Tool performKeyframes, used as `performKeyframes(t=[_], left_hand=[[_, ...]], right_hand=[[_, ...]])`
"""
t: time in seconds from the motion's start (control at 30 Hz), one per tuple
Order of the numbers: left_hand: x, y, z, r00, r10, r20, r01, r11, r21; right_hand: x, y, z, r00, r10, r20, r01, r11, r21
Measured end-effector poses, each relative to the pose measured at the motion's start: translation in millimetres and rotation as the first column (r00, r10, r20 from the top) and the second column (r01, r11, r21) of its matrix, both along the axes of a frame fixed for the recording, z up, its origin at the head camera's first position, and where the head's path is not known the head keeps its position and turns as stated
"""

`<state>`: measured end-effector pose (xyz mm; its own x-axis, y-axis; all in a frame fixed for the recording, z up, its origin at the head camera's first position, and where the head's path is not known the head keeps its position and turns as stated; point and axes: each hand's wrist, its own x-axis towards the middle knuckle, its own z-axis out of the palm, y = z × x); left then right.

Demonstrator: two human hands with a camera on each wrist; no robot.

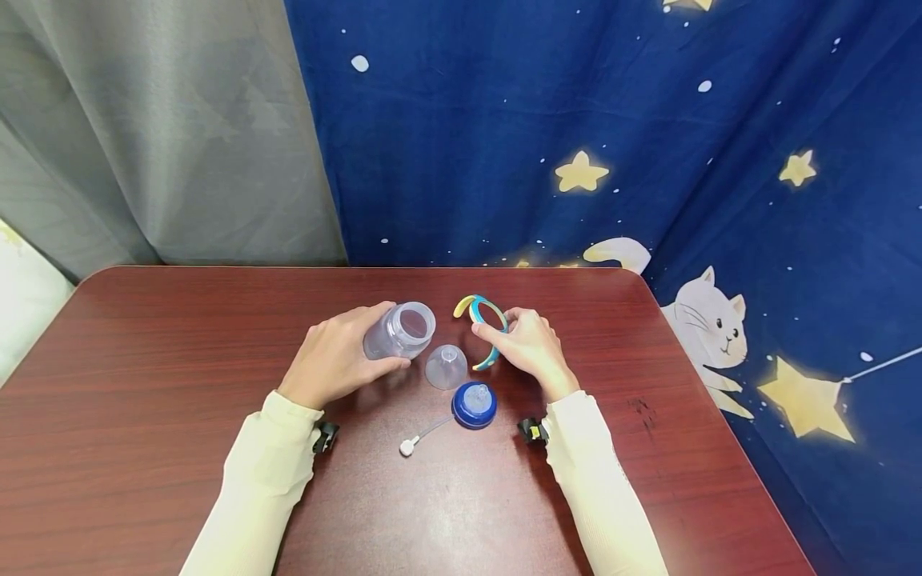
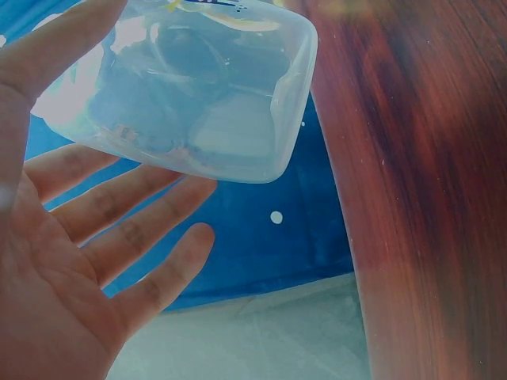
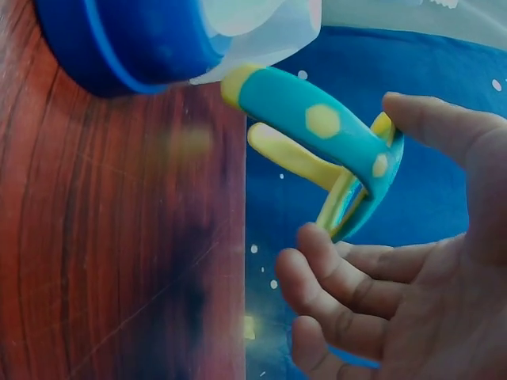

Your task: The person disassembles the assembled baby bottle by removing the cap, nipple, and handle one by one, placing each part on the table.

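Observation:
A clear baby bottle [image 1: 389, 338], without a cap, leans with its open mouth to the right in the grip of my left hand [image 1: 333, 352]. In the left wrist view the thumb and fingers lie on either side of the bottle [image 2: 198, 95]. Between thumb and fingers, my right hand [image 1: 533, 346] pinches a teal-and-yellow bottle handle ring [image 1: 495, 354]; its two curved grips point away from the palm in the right wrist view. A clear dome cover [image 1: 446, 368] stands between the hands. Just nearer lies a blue collar with a teat [image 1: 475, 404].
From the blue collar a thin straw runs left to a white weighted end [image 1: 407, 446] on the dark red wooden table [image 1: 180, 448]. Grey and blue star-patterned curtains [image 1: 461, 136] hang behind the table's far edge.

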<state>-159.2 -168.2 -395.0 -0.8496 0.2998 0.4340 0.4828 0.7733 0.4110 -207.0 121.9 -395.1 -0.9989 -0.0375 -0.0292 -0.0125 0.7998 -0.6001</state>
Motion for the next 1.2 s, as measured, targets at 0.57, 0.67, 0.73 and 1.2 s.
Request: performKeyframes(t=[0.57,0.67,0.73,1.2], left_hand=[[1.7,0.2,2.5,1.000,0.001,-0.004,-0.001,1.000,0.004],[1.2,-0.1,2.6,1.000,0.002,-0.004,-0.002,1.000,0.007],[1.1,-0.1,2.7,1.000,0.002,-0.008,-0.002,1.000,0.007],[2.5,1.9,2.3,1.000,0.011,-0.006,-0.011,1.000,-0.008]], right_hand=[[-7.5,9.2,-14.0,0.981,0.117,0.156,-0.089,0.980,-0.176],[-7.8,9.9,-14.6,0.971,0.139,0.195,-0.080,0.956,-0.281],[-7.9,10.3,-14.7,0.966,0.143,0.216,-0.069,0.946,-0.318],[-10.1,11.5,-18.2,0.970,0.103,0.220,-0.049,0.971,-0.235]])
